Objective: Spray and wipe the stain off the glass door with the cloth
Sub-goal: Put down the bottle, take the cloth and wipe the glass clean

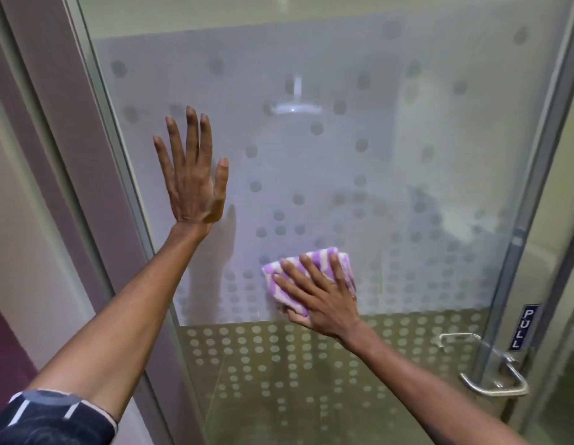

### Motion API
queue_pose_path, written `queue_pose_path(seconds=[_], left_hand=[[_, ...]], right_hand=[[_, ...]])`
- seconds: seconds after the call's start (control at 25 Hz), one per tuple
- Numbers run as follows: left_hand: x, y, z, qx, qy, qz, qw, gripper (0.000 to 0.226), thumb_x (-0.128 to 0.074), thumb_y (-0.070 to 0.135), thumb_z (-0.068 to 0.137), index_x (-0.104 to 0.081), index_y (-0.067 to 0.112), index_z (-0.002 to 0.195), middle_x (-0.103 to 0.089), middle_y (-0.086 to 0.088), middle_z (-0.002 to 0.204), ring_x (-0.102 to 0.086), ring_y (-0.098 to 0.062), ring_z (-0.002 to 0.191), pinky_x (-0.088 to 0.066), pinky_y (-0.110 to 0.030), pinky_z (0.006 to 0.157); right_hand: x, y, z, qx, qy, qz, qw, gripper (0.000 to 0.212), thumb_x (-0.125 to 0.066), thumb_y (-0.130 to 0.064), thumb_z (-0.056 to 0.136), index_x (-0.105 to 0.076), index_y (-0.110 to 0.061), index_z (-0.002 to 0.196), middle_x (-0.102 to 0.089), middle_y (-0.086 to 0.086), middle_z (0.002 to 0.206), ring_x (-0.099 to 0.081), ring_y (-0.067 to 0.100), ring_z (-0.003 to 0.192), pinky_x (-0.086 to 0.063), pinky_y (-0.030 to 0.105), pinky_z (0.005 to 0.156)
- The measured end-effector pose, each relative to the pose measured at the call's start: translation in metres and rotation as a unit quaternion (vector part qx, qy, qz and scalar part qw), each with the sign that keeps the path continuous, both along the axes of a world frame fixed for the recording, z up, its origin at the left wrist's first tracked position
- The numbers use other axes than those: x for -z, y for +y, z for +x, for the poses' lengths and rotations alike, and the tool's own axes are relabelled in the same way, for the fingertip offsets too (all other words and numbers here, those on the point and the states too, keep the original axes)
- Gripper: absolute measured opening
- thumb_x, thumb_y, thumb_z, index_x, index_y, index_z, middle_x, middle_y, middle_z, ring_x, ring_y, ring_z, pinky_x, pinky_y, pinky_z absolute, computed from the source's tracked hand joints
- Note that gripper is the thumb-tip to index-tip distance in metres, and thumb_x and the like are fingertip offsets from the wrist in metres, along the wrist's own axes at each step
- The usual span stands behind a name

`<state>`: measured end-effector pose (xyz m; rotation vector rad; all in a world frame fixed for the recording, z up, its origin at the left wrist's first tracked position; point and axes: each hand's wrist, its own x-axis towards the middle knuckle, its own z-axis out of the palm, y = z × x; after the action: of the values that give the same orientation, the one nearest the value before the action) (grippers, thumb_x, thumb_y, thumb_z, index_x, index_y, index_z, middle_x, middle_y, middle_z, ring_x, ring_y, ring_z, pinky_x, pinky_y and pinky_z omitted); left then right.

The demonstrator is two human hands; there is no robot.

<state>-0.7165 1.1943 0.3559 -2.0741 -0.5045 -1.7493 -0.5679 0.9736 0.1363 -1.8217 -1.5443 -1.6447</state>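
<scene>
The glass door (407, 139) fills the view, frosted across the middle with a pattern of round dots. My left hand (192, 175) lies flat against the glass at the left, fingers spread and pointing up, holding nothing. My right hand (317, 290) presses a folded purple-and-white striped cloth (311, 261) against the lower part of the frosted band. The cloth shows above and left of my fingers. No spray bottle is in view, and I cannot make out a distinct stain.
A metal door handle (491, 374) sits at the lower right, beside a blue "PULL" label (523, 327). The metal door frame (96, 130) runs down the left, with a mauve wall (22, 220) beyond it. A dotted clear band (279, 364) lies below the frosted area.
</scene>
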Motion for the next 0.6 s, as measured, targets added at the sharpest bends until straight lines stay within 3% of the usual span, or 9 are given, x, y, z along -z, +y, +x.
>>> queue_pose_path(seconds=[0.2, 0.4, 0.52, 0.6], left_hand=[[0.0, -0.006, -0.002, -0.008, -0.003, -0.013, 1.0, 0.067, -0.018, 0.049, 0.107, -0.002, 0.019, 0.165, -0.009, -0.007, 0.172, 0.008, -0.025, 0.158, 0.002, -0.058, 0.126], [0.001, -0.009, 0.003, -0.018, -0.021, -0.013, 1.0, 0.067, -0.018, 0.049, 0.107, 0.001, 0.02, 0.164, -0.01, -0.007, 0.172, 0.009, -0.024, 0.158, 0.002, -0.058, 0.126], [0.002, -0.007, 0.004, -0.017, -0.025, -0.011, 0.999, 0.067, -0.017, 0.049, 0.106, 0.0, 0.021, 0.164, -0.009, -0.006, 0.173, 0.008, -0.024, 0.158, 0.001, -0.058, 0.127], [0.001, -0.007, 0.003, -0.015, -0.025, -0.009, 1.0, 0.066, -0.017, 0.048, 0.106, 0.0, 0.021, 0.164, -0.01, -0.006, 0.173, 0.008, -0.024, 0.158, 0.001, -0.058, 0.127]], right_hand=[[-0.025, -0.078, 0.068, 0.086, 0.083, 0.121, 0.985, 0.083, -0.048, -0.069, 0.095, -0.022, -0.03, 0.163, -0.03, 0.002, 0.167, -0.007, 0.026, 0.161, -0.017, 0.073, 0.118], [-0.14, -0.063, 0.063, 0.116, 0.256, 0.31, 0.908, 0.078, -0.027, -0.075, 0.098, -0.031, -0.028, 0.161, -0.028, 0.001, 0.169, -0.023, 0.03, 0.157, -0.013, 0.065, 0.123], [-0.169, -0.009, 0.021, 0.061, 0.186, 0.288, 0.937, 0.074, -0.038, -0.07, 0.098, -0.04, -0.026, 0.158, -0.038, 0.0, 0.165, -0.031, 0.032, 0.155, -0.012, 0.064, 0.125], [-0.152, 0.016, -0.002, -0.003, 0.121, 0.228, 0.966, 0.072, -0.048, -0.065, 0.096, -0.043, -0.026, 0.156, -0.041, 0.0, 0.163, -0.032, 0.032, 0.154, -0.006, 0.064, 0.125]])
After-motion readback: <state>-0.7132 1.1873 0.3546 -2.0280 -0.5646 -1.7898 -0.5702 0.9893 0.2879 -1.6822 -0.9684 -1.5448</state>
